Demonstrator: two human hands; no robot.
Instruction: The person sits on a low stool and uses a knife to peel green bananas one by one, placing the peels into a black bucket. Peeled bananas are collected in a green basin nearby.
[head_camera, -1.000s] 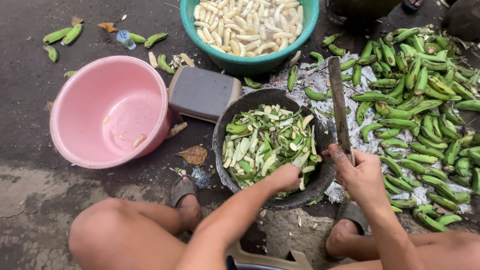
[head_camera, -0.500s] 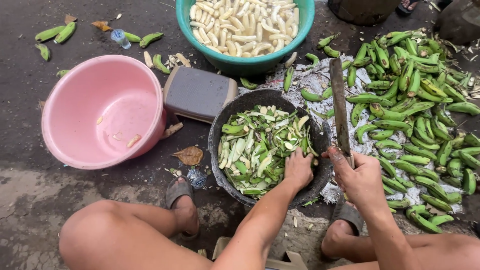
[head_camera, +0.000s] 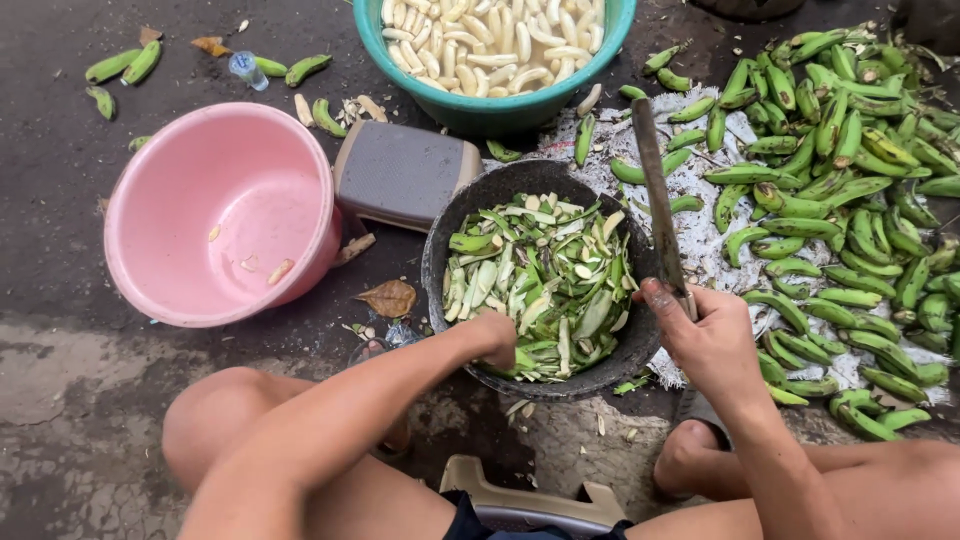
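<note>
A black tub (head_camera: 438, 240) full of green banana peels (head_camera: 545, 275) stands between my knees. My left hand (head_camera: 495, 338) is curled over the tub's near rim, fingers tucked among the peels. My right hand (head_camera: 712, 345) grips the handle of a long knife (head_camera: 655, 195). Its blade points away from me along the tub's right side. A big pile of unpeeled green bananas (head_camera: 840, 180) lies to the right on a white sack (head_camera: 700, 215).
A teal basin (head_camera: 480, 112) of peeled pale bananas (head_camera: 490, 40) stands beyond the tub. On the left are a pink basin (head_camera: 225, 215), a grey block (head_camera: 405, 175), loose bananas (head_camera: 125, 65) and a small plastic cup (head_camera: 243, 68). A low stool (head_camera: 530, 495) is under me.
My left hand has drawn back from the right part of the peels to the tub's near left rim. The knife blade has tilted slightly left; the right hand has stayed in place.
</note>
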